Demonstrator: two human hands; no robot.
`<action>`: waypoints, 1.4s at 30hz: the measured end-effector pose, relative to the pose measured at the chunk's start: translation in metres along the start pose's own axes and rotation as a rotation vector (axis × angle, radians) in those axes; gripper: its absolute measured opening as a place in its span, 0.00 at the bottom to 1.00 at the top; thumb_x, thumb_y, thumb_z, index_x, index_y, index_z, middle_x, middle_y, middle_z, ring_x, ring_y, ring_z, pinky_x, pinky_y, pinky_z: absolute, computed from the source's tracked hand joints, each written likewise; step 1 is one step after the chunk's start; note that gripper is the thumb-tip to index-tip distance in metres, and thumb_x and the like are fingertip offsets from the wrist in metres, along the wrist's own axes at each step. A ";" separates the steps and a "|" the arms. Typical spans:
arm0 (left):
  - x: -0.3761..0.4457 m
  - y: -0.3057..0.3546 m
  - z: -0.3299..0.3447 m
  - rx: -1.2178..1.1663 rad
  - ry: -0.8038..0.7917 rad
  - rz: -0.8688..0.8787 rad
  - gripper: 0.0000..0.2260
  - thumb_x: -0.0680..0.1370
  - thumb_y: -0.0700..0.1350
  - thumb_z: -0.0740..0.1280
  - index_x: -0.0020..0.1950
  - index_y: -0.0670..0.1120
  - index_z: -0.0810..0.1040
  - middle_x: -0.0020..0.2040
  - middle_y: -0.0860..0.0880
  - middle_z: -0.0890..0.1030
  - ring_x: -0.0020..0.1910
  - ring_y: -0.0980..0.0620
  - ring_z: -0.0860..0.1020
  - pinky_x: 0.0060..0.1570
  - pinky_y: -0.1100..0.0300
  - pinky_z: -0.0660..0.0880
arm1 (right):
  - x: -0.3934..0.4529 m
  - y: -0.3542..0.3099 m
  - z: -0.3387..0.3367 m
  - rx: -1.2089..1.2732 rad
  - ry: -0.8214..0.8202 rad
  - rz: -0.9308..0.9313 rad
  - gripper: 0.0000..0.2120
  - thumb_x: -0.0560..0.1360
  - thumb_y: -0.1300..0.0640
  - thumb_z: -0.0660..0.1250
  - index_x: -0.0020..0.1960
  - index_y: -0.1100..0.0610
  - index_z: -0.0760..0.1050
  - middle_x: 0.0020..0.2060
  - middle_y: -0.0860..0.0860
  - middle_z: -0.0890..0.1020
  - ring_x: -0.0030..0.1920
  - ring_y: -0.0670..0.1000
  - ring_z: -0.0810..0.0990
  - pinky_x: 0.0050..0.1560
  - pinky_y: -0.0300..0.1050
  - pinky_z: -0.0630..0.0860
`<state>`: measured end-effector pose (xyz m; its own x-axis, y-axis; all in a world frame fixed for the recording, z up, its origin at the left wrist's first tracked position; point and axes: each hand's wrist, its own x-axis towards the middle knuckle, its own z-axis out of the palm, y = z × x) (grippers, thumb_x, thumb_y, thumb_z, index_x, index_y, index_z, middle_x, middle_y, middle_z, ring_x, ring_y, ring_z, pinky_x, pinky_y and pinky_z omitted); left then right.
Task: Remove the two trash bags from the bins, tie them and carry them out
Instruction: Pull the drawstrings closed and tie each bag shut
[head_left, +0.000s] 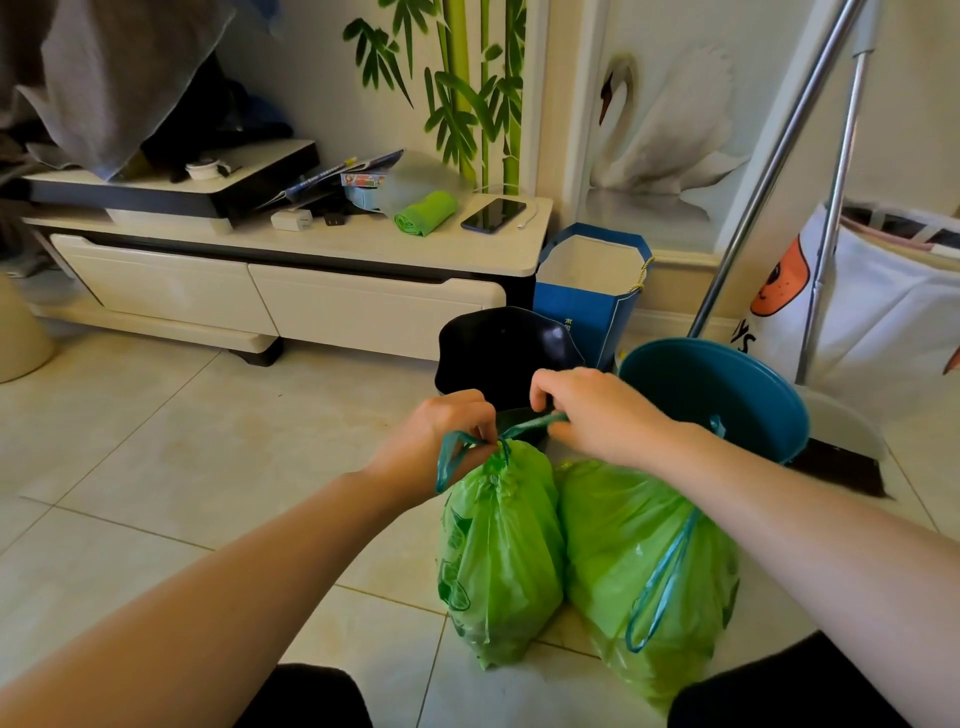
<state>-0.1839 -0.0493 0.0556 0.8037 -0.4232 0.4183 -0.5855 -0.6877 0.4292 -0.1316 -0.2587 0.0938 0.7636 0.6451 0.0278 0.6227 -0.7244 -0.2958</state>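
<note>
We pinch the drawstring (524, 427) taut between both hands, left hand (447, 431) at the left bag (498, 551) neck, right hand (587, 410) pulling rightward.

Home living room: TV cabinet (291, 291), mural (670, 130)

- Soft, even daylight fills the room; my arms throw only faint shadows on the tiles (156, 426).
- Glare sits on the black bin (506, 345) and the phone (492, 214).
- Wide-angle bending curves the edges.
- Upper left corner looks soft and smeared.
</note>
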 end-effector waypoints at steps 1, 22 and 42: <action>0.000 -0.002 0.000 -0.004 -0.007 -0.010 0.04 0.72 0.39 0.72 0.38 0.44 0.78 0.40 0.49 0.78 0.38 0.55 0.77 0.38 0.66 0.74 | 0.000 0.004 -0.004 -0.068 0.036 0.000 0.05 0.73 0.59 0.64 0.45 0.50 0.72 0.38 0.45 0.74 0.42 0.52 0.75 0.42 0.50 0.72; -0.002 -0.002 -0.032 -0.062 -0.258 -0.418 0.01 0.72 0.42 0.74 0.42 0.46 0.84 0.37 0.57 0.80 0.38 0.60 0.80 0.44 0.65 0.77 | -0.001 0.037 -0.016 1.117 0.168 0.673 0.11 0.79 0.59 0.60 0.44 0.61 0.79 0.46 0.59 0.79 0.39 0.51 0.80 0.50 0.47 0.78; 0.019 0.003 -0.077 -1.410 0.465 -1.288 0.15 0.74 0.41 0.59 0.28 0.49 0.60 0.22 0.53 0.62 0.21 0.55 0.61 0.28 0.65 0.62 | -0.006 0.030 -0.032 1.609 0.115 0.866 0.09 0.75 0.61 0.56 0.43 0.61 0.73 0.23 0.49 0.63 0.25 0.47 0.59 0.33 0.41 0.66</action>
<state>-0.1782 -0.0144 0.1262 0.8010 0.1836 -0.5698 0.3845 0.5718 0.7247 -0.1123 -0.2918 0.1153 0.7940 0.1910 -0.5771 -0.6045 0.1481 -0.7827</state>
